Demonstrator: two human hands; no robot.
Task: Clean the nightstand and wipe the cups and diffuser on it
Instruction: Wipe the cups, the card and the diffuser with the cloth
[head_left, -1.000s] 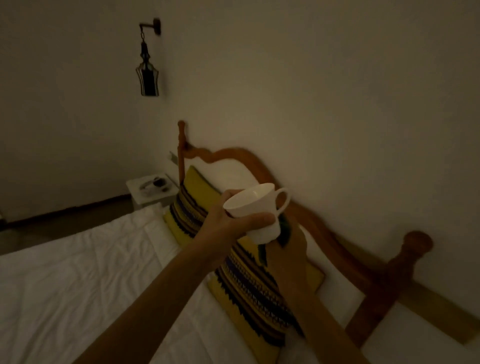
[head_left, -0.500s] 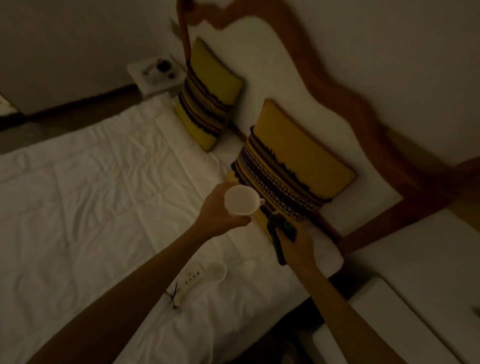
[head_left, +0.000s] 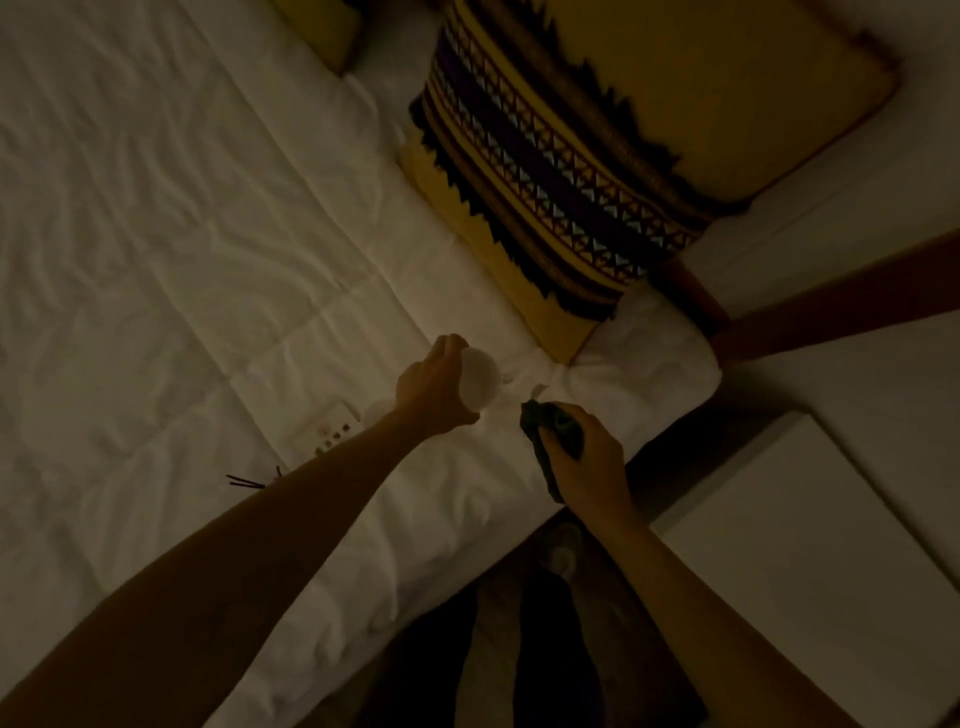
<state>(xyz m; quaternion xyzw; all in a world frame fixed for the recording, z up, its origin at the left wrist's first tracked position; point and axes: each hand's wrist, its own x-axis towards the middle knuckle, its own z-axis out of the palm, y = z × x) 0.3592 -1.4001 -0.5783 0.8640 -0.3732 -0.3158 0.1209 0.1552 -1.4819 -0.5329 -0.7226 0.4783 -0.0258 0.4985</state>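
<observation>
My left hand (head_left: 434, 387) grips a white cup (head_left: 480, 379) low over the white bedsheet (head_left: 182, 270), close to the bed's near corner. My right hand (head_left: 584, 457) is closed around a dark cloth (head_left: 550, 434), a short way right of the cup and apart from it. A second white cup (head_left: 375, 410) lies on the sheet, mostly hidden behind my left wrist. Beside it lies a white flat piece with small dark spots (head_left: 324, 428), and thin dark diffuser sticks (head_left: 249, 482) rest on the sheet at my left forearm. The white nightstand top (head_left: 810, 561) is at the lower right.
A yellow patterned pillow (head_left: 597, 156) leans at the head of the bed, over a white pillow (head_left: 660, 353). A wooden bed post (head_left: 831, 306) runs between bed and nightstand. Dark floor and my legs (head_left: 540, 649) fill the gap below.
The view has tilted down from the wall and headboard to the bed. My left hand has lowered the cup close to the sheet; my right hand with the cloth has moved down beside it.
</observation>
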